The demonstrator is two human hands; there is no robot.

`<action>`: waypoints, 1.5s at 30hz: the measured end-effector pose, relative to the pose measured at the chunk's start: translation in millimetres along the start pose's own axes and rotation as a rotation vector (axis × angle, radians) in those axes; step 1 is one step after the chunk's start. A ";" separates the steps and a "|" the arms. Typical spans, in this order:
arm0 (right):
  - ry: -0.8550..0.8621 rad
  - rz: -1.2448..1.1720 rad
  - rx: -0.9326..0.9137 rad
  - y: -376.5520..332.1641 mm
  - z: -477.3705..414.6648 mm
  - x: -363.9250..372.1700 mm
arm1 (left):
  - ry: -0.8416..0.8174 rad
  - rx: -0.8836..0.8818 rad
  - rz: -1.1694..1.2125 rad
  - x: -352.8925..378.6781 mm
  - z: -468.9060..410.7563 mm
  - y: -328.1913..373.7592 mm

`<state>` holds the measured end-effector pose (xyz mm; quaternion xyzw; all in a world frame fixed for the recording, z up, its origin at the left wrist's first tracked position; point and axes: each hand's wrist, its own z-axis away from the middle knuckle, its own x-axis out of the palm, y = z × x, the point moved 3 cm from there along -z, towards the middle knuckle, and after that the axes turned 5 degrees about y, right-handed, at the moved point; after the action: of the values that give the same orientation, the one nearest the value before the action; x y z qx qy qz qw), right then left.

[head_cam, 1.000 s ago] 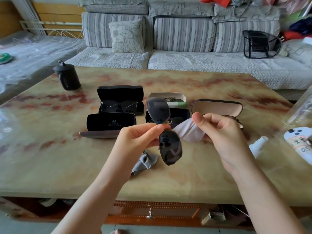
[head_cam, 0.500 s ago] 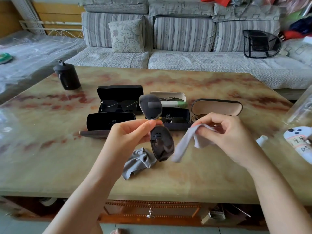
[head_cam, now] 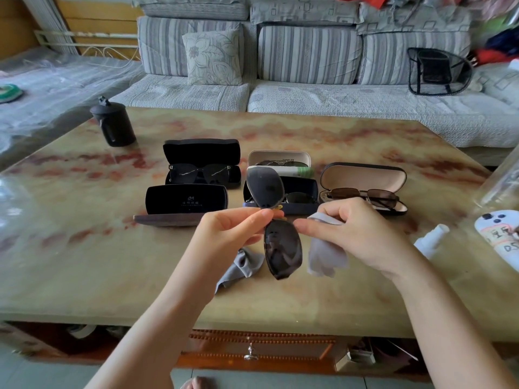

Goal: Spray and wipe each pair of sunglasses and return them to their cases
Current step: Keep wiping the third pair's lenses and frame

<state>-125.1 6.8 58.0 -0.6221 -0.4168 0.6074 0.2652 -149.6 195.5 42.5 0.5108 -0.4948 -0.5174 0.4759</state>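
On the marble-patterned coffee table an empty black case lies open, probably awaiting its pair. In front of it the left hand pinches the dark sunglasses at the bridge, lenses upright for access. Just beside them, the right hand pinches a grey cloth for wiping. The case's silver logo is too small to read.
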 end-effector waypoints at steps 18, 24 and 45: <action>-0.004 -0.267 -0.087 -15.0 11.6 20.7 | 0.002 -0.042 0.217 12.6 8.6 -13.1; 0.091 -0.144 -0.126 -14.9 13.0 18.9 | 0.065 -0.023 0.197 12.2 6.1 -15.1; -0.070 -0.420 0.103 -10.3 17.0 34.5 | 0.075 0.055 0.147 13.2 3.9 -8.7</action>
<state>-146.7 38.1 46.1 -0.4858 -0.5147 0.5806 0.4026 -153.8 182.9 33.0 0.5052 -0.5269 -0.4479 0.5164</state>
